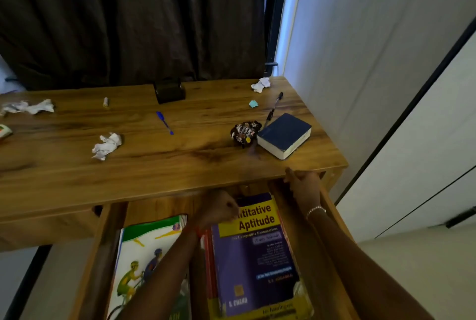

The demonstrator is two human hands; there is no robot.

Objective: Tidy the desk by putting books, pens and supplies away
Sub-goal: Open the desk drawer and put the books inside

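An open wooden drawer (103,255) under the desk holds a purple and yellow "Quantitative Aptitude" book (253,255) and, to its left, a book with cyclists on its cover (139,263). My left hand (219,207) is closed in a fist over the top left corner of the purple book. My right hand (302,183) grips the front edge of the desk (154,178) above the drawer's right side. On the desk lie a thick blue book (284,134), a blue pen (164,122) and a black pen (274,108).
Crumpled papers (107,145) lie mid-desk, with more paper at far left (28,107) and back right (260,84). A snack wrapper (244,132) sits beside the blue book. A dark box (169,89), a small stick (105,102) and a teal scrap (253,103) are further back. White wall at right.
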